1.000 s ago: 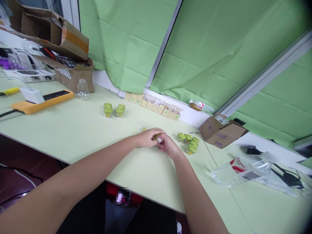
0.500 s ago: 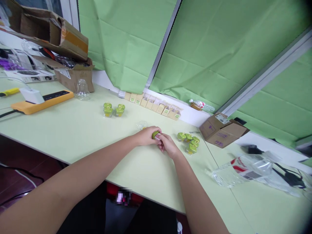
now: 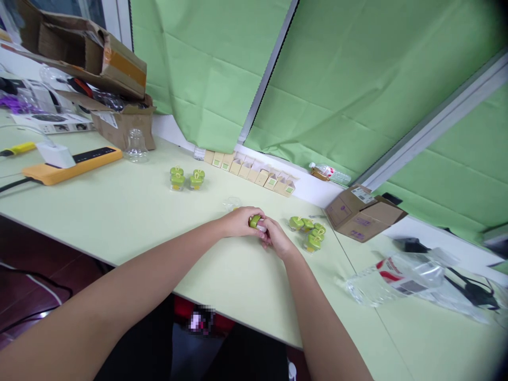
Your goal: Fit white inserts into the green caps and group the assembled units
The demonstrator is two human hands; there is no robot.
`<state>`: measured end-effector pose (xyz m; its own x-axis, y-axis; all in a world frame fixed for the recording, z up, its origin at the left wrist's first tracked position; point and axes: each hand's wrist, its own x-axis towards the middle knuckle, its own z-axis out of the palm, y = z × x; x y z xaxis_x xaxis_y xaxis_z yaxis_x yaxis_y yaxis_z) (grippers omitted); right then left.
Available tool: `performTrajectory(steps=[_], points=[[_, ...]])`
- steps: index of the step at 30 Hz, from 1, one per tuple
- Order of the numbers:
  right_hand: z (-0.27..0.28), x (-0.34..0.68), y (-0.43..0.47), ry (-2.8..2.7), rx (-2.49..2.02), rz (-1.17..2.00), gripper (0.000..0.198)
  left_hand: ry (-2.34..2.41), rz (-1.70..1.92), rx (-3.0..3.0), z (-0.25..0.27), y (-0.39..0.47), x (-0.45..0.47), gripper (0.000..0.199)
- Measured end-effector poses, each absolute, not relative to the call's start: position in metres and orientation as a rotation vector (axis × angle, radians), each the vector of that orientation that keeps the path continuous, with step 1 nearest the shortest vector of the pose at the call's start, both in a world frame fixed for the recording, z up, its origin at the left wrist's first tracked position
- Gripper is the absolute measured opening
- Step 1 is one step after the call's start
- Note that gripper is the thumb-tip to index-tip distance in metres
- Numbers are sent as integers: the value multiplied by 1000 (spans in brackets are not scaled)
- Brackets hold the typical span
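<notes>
Both hands meet over the middle of the table, closed on one small green-lidded container (image 3: pixel 254 221). My left hand (image 3: pixel 241 222) wraps it from the left, its fingers over the green top. From the right, my right hand (image 3: pixel 277 238) grips the pale lower part; some fingertips are hidden. Just behind my left hand lies a small clear plastic piece (image 3: pixel 232 202), partly covered by the hand. To the right of my hands stands a cluster of several green-lidded containers (image 3: pixel 313 242). Another group of similar green-lidded containers (image 3: pixel 177 181) is farther left.
A row of small beige cartons (image 3: pixel 246 168) lines the wall. On the left are an orange power strip (image 3: pixel 85 165), a clear plastic cup (image 3: pixel 136 147) and cardboard boxes (image 3: pixel 123 124). To the right lie a cardboard box (image 3: pixel 359 214) and a large clear bottle (image 3: pixel 392 278).
The hands have shifted very slightly, and the green top of the held container shows more between them. The view has moved a little; the other things stay in place.
</notes>
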<state>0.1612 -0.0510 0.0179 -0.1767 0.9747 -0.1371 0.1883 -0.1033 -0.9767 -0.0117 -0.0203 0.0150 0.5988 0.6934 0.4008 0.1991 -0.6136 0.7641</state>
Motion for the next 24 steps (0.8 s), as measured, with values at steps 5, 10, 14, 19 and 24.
performTrajectory(steps=[5, 10, 14, 19, 24], points=[[16, 162, -50, -1402, -1326, 1349, 20, 755, 920, 2187, 16, -22, -14, 41], [16, 165, -48, -1331, -1334, 1232, 33, 826, 951, 2249, 14, -18, -16, 37], [17, 170, -44, -1334, -1446, 887, 39, 910, 995, 2186, 7, -11, -16, 41], [19, 176, -44, -1428, -1544, 219, 45, 988, 1112, 2099, 0, -5, -13, 41], [14, 174, -46, -1768, -1672, 30, 39, 1004, 1146, 2092, 0, -5, -12, 32]])
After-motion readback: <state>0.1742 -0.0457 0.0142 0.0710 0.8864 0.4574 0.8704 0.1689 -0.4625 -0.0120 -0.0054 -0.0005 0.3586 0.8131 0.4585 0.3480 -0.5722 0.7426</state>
